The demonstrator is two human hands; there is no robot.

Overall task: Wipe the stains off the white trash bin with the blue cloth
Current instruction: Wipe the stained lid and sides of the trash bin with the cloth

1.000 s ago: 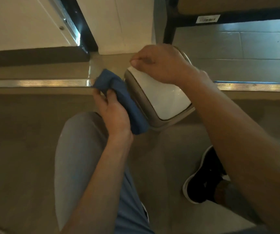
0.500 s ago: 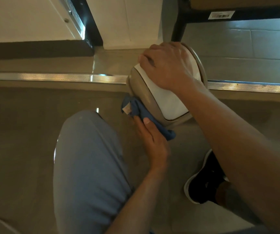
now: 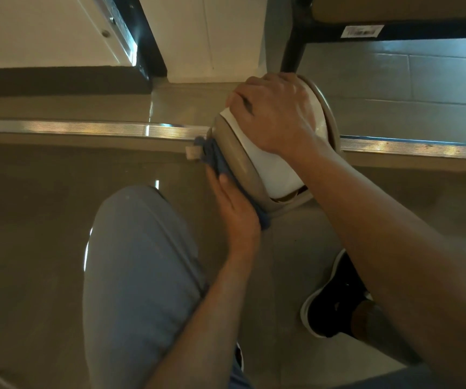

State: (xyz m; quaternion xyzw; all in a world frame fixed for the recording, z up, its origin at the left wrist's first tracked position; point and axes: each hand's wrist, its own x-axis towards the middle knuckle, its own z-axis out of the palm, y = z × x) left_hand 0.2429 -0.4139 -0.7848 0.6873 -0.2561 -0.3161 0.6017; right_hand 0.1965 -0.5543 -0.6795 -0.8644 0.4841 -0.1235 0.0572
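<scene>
The white trash bin stands on the floor at the middle of the head view, with a white swing lid and a greyish rim. My right hand rests on top of the lid, fingers curved over its far edge. My left hand presses the blue cloth flat against the bin's left side, fingers straight. Most of the cloth is hidden under my palm; a white tag shows at its upper end.
A metal floor strip runs across behind the bin. A dark chair leg rises just beyond it. My left knee in grey trousers is at the lower left, and my black shoe is at the lower right.
My left hand brought the cloth from in front of the bin down onto its left side and slid it along. My right hand settled flatter on the lid.
</scene>
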